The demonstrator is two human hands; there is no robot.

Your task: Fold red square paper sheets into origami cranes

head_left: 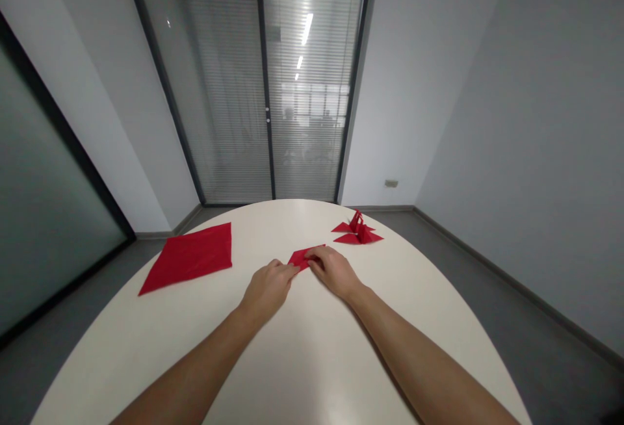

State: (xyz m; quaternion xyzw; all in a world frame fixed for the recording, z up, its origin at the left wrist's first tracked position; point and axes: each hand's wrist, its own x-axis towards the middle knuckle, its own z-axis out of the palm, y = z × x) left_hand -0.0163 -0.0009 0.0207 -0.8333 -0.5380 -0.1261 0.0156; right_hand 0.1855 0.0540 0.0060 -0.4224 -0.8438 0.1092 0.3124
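Observation:
A small folded piece of red paper (301, 258) lies on the table between my two hands. My left hand (271, 287) is closed at its near left corner, thumb and fingers pressed together on the paper. From the right, my right hand (333, 269) bends over the paper with its fingertips pressed on the right part. Both hands cover some of its edges, so the full shape of the fold is hidden. Beyond my right hand stand two red origami cranes (361, 235), one behind the other, wings spread.
Flat red paper (195, 255) lies at the left of the round white table (292, 360). The table's curved far edge faces a glass partition with blinds (312, 152). Plain walls (536, 152) stand to the right, with a wall socket (391, 183) low down.

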